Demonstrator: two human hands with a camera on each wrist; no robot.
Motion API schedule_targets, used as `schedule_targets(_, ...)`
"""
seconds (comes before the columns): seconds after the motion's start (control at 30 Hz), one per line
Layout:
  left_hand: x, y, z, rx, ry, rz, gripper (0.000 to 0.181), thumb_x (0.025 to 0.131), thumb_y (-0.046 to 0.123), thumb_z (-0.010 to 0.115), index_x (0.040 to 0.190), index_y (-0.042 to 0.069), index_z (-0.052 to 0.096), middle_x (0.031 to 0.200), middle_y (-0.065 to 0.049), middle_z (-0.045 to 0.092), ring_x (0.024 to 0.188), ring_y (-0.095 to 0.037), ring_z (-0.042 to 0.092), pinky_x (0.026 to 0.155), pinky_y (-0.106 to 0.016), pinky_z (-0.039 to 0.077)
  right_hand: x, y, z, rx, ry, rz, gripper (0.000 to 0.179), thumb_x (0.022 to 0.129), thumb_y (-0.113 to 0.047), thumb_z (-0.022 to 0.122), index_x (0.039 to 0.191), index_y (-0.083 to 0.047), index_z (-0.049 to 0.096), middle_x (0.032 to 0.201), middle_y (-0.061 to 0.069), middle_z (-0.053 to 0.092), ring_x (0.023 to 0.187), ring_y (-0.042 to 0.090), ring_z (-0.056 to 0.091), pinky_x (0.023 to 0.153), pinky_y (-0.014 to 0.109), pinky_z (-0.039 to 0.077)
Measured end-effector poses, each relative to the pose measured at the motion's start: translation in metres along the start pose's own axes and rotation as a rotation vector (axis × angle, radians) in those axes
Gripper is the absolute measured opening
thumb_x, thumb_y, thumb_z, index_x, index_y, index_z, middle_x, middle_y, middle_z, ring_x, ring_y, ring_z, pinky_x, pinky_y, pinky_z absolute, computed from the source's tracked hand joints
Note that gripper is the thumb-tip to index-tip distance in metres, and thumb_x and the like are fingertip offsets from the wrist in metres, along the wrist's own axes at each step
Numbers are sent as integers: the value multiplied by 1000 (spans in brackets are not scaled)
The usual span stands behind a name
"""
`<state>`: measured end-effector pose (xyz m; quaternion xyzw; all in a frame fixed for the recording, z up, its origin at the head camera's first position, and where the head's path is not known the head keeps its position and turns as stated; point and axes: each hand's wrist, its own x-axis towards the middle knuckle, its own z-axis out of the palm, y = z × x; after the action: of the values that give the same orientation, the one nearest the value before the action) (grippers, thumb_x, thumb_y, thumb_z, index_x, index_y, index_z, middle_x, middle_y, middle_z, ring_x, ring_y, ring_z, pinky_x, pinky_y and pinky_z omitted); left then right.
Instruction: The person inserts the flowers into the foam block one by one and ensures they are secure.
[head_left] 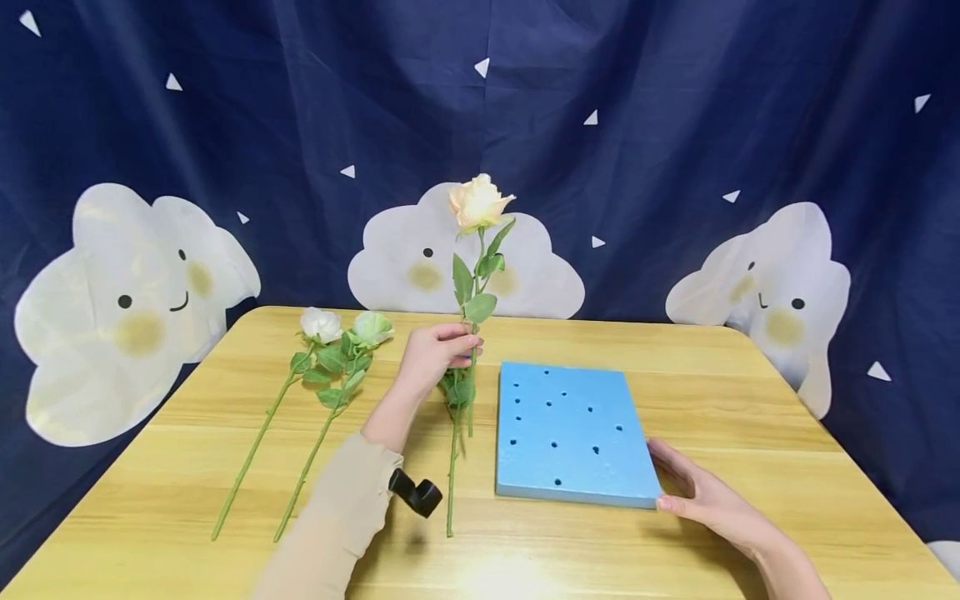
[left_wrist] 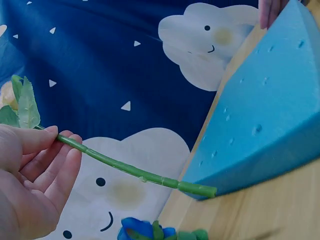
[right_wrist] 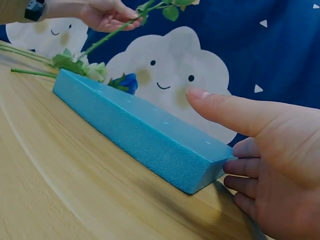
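Over a wooden table [head_left: 750, 417], the left hand [head_left: 438, 354] pinches 1 leafy cream rose [head_left: 480, 307] upright; rightward, blue foam [head_left: 573, 429] lies well inside the table's right edge, the right hand [head_left: 708, 500], fingers straight, touching it.

Across the far side, at twelve o'clock, hangs a creased navy-blue fabric curtain [head_left: 660, 167] dotted with small white triangles [head_left: 482, 67], just beyond the yellowish wood-grained surface [head_left: 705, 400]. On the cloth I see a puffy white smiling cloud [head_left: 142, 308] towards ten o'clock, a second cloud [head_left: 442, 258] at twelve, and a third cloud [head_left: 780, 292] towards two.
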<state>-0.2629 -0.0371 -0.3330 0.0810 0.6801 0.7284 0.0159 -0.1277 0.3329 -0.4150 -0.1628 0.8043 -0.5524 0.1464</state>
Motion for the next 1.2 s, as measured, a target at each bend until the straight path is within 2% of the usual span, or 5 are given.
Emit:
schedule_targets(0.1, 7, 1, 8, 12, 7, 33, 23, 85, 0, 64, 104, -11, 64, 92, -18, 68, 74, -13, 66, 68, -27, 54, 0, -1, 1, -26, 11, 22, 68, 94, -8, 53, 145, 7, 9, 148, 30, 9, 126, -6, 27, 92, 10, 31)
schedule_targets(0.33, 22, -3, 26, 10, 22, 76, 26, 85, 2, 65, 108, -10, 64, 97, -20, 68, 76, -16, 67, 74, -34, 54, 1, -2, 2, -89, 34, 68, 65, 95, -13, 52, 145, 4, 14, 149, 27, 14, 132, 43, 13, 91, 11, 33)
schedule_targets(0.77, 48, -21, 52, -17, 81, 179, 22, 82, 0, 68, 101, -11, 65, 92, -20, 68, 83, -31, 67, 74, -38, 54, -1, -3, 4, -132, 60, 89, 62, 96, -16, 51, 146, 0, 18, 148, 26, 18, 133, 44, 18, 90, 14, 36)
schedule_targets(1.03, 51, -25, 60, 23, 157, 228, 18, 81, -1, 69, 97, -9, 68, 91, -19, 68, 77, -25, 68, 71, -34, 54, 0, -2, 5, -138, 62, 105, 62, 96, -17, 51, 146, 0, 19, 148, 25, 20, 133, 43, 19, 90, 16, 37)
schedule_targets(1.2, 54, -26, 64, 33, 150, 227, 21, 82, 2, 69, 100, -9, 67, 93, -19, 68, 80, -27, 68, 74, -37, 54, 1, -1, 5, -158, 77, 93, 60, 96, -17, 52, 146, -2, 21, 148, 24, 22, 133, 43, 20, 90, 16, 36)
